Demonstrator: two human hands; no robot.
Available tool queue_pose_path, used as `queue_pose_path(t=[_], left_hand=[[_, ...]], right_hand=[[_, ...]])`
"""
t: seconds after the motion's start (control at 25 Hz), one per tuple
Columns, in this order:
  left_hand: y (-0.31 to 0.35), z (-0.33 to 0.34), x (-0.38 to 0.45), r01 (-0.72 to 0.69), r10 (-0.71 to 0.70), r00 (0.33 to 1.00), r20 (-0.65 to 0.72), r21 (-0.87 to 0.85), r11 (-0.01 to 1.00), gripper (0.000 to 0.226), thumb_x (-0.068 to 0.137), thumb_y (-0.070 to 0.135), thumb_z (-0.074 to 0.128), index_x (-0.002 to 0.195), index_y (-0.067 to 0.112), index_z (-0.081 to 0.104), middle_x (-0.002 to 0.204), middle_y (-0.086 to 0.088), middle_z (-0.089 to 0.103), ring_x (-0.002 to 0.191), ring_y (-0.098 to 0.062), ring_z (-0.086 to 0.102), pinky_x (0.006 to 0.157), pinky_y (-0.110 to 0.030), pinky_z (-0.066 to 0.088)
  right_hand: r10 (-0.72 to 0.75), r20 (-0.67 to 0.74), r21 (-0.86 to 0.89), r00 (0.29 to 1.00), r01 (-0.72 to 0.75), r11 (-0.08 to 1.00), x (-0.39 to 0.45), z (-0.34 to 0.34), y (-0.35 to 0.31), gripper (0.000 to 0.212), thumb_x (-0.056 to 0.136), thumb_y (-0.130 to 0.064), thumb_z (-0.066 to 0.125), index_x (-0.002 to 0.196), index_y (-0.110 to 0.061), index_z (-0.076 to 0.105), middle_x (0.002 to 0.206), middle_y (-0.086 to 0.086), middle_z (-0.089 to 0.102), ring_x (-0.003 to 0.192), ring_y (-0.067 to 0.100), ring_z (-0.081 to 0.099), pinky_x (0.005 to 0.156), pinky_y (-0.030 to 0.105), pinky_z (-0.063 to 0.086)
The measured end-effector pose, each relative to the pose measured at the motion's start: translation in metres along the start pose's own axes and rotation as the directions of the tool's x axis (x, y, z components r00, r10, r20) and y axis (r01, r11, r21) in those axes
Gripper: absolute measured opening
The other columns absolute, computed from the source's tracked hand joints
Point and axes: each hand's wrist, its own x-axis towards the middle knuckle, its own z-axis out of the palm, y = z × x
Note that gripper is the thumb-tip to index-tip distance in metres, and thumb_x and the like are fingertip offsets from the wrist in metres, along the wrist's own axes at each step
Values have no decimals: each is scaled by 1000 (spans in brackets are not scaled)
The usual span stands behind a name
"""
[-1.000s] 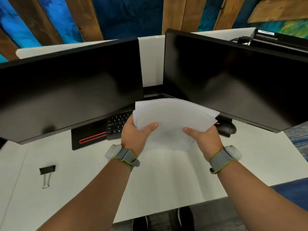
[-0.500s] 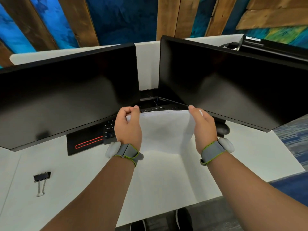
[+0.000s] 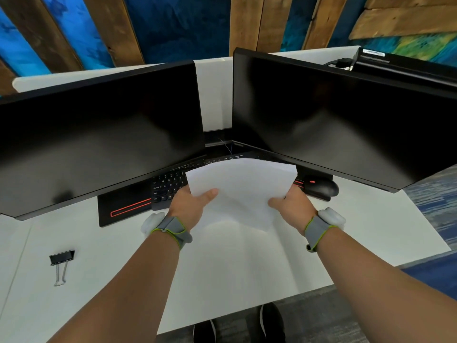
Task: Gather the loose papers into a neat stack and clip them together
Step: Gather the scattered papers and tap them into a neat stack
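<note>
A stack of white papers (image 3: 243,189) is held up above the white desk (image 3: 235,263), tilted towards me, its far edge over the keyboard. My left hand (image 3: 191,206) grips the stack's left side with the thumb on top. My right hand (image 3: 291,204) grips the right side the same way. The sheets' top edges look nearly aligned, with the upper right corner slightly fanned. A black binder clip (image 3: 61,258) with silver handles lies on the desk far to the left, apart from both hands.
Two dark monitors (image 3: 99,144) (image 3: 333,125) stand behind the papers. A black keyboard (image 3: 170,186) sits under the left one, a black mouse (image 3: 321,188) by my right hand. The desk's front edge runs near my shoes (image 3: 237,328).
Half a second ago both hands stood the papers upright on the desk with fingers on the top edge. Now the stack is lifted and tilted, gripped at its sides with thumbs on top.
</note>
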Motion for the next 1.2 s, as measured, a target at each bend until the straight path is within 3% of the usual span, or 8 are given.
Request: queue_pose_path(t=[0.16, 0.28, 0.4, 0.52, 0.64, 0.8, 1.04, 1.2], left_hand=[[-19, 3, 2, -22, 27, 995, -94, 57, 998, 27, 87, 32, 73, 106, 13, 73, 95, 0, 74, 91, -24, 69, 81, -32, 53], [-45, 3, 4, 48, -43, 999, -24, 234, 971, 35, 87, 39, 71, 107, 10, 71, 100, -3, 73, 92, -25, 68, 80, -34, 53], [-77, 8, 0, 141, -165, 985, 51, 313, 939, 30, 87, 36, 71, 107, 14, 68, 102, -3, 73, 87, -24, 67, 76, -32, 52], [-100, 14, -7, 250, -289, 951, 105, 287, 925, 39, 82, 36, 74, 113, 17, 61, 103, -5, 73, 88, -28, 70, 76, -39, 58], [-113, 9, -10, 272, -305, 948, 94, 259, 927, 54, 84, 36, 72, 129, 14, 52, 100, -2, 71, 90, -27, 68, 75, -36, 54], [-118, -15, -7, 260, -269, 963, -6, 282, 924, 58, 88, 33, 68, 139, 17, 44, 128, -7, 60, 106, -29, 63, 86, -36, 51], [-132, -81, -2, 217, -164, 976, -143, 559, 800, 48, 87, 34, 66, 132, 24, 52, 131, -7, 55, 111, -29, 59, 95, -42, 50], [-158, -133, 1, 270, -107, 954, -279, 653, 707, 59, 84, 31, 67, 138, 27, 43, 139, -6, 42, 121, -31, 48, 96, -39, 45]], right_hand=[[-63, 17, -68, 998, 64, 996, -2, 3, 6, 32, 87, -11, 66, 117, -22, 66, 108, -1, 76, 97, 20, 71, 89, 39, 56], [61, 90, -72, 994, -55, 996, -5, 9, 15, 27, 84, -6, 67, 106, -20, 63, 92, 6, 79, 82, 29, 76, 77, 44, 61], [171, 152, -178, 974, -143, 974, -11, 25, 36, 25, 83, -5, 68, 102, -21, 63, 93, 14, 78, 82, 33, 75, 70, 35, 58], [232, 157, -211, 960, -197, 957, -17, 39, 49, 33, 86, -5, 65, 114, -21, 60, 98, 17, 75, 88, 37, 72, 73, 36, 57], [274, 124, -257, 954, -236, 937, -19, 50, 48, 56, 89, -11, 65, 140, -19, 46, 106, 10, 64, 93, 29, 63, 76, 28, 46], [143, 77, -381, 987, -103, 919, -21, 67, 32, 55, 88, -14, 64, 140, -21, 49, 136, 11, 55, 114, 30, 60, 84, 28, 46], [-5, 341, -394, 940, 148, 907, -29, 145, -18, 42, 89, -17, 61, 129, -25, 59, 138, 1, 58, 119, 23, 59, 97, 33, 49], [-6, 469, -419, 883, 229, 879, -31, 199, -40, 43, 89, -19, 60, 130, -28, 58, 134, 0, 61, 119, 24, 61, 92, 30, 50]])
